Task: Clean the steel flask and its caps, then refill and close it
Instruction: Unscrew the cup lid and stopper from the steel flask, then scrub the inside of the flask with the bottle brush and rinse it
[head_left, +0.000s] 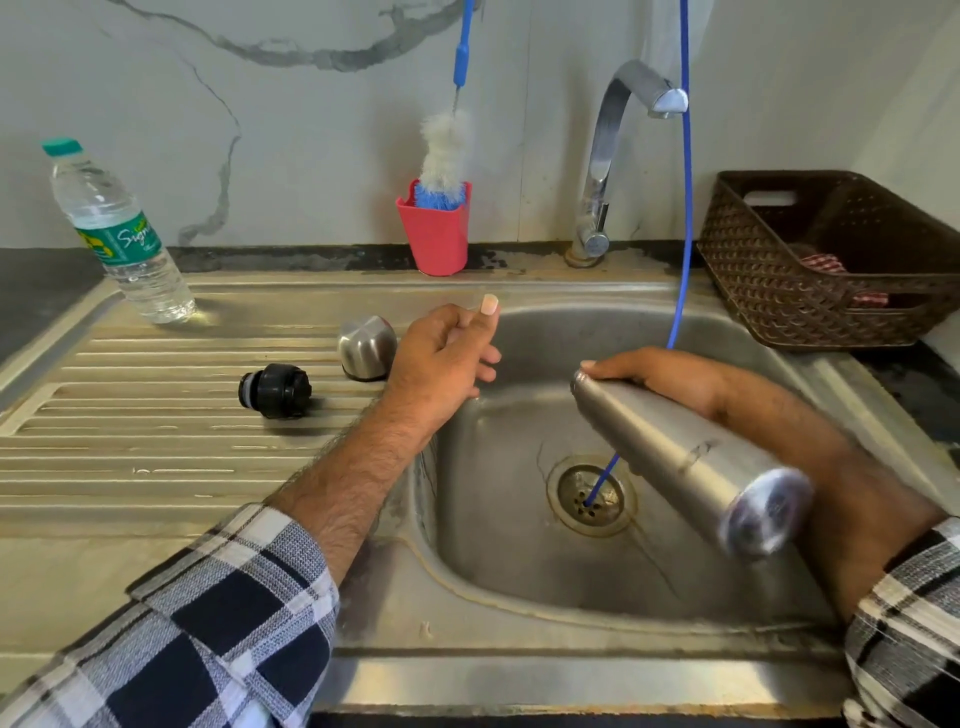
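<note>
My right hand (670, 382) grips the steel flask (680, 457) near its neck and holds it tilted over the sink basin (519, 561), mouth pointing down and away, base towards me. My left hand (447, 353) hovers at the basin's left rim, fingers loosely curled around nothing. The steel outer cap (366, 347) stands on the ribbed drainboard (156, 441) just left of that hand. The black inner stopper (274, 391) lies on its side farther left.
A plastic water bottle (122, 234) stands at the drainboard's back left. A red cup (436, 228) with a bottle brush (447, 156) sits against the wall. The tap (613, 135) arches over the sink; a thin blue tube (687, 218) hangs down to the drain (592, 496). A brown basket (810, 270) sits at right.
</note>
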